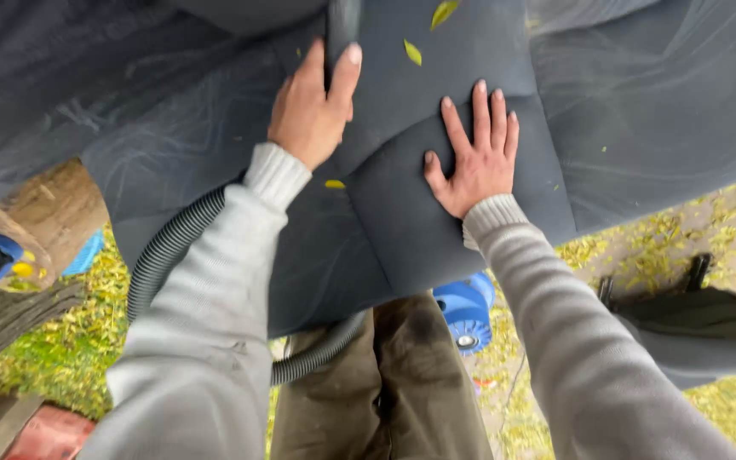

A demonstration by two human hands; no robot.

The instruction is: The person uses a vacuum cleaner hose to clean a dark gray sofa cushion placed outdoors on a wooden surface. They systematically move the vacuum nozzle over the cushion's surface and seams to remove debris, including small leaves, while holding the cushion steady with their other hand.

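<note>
Under both hands lies a dark grey upholstered cushion [436, 213], its fabric streaked with pale brush marks and crossed by stitched seams. On it the right hand [473, 162] rests flat, palm down, its fingers [480, 115] spread wide and holding nothing, the thumb pointing off to the left. Just left of those fingers, across a seam, the left hand [310, 106] is wrapped around a black vacuum nozzle [342, 30], thumb on one side and the rest of the fingers curled round the other; the nozzle runs up and away from the grip to the top edge of the view, where its tip is cut off. Both arms wear light grey knitted sleeves [215, 290].

Below the left wrist a grey ribbed hose [163, 251] curves out from under the sleeve, loops down to the left and passes beneath the cushion toward the person's legs in olive-brown trousers [402, 383]. Several small yellow leaves [412, 53] lie on the fabric: two above and between the hands, one [335, 184] just below the left wrist.

Beneath the right forearm, under the cushion's edge, a blue vacuum body with a wheel [466, 311] shows. Around it, the ground [683, 238] is grass scattered with yellow leaves. Far left of the left hand stands a rough tree trunk [19, 298].
</note>
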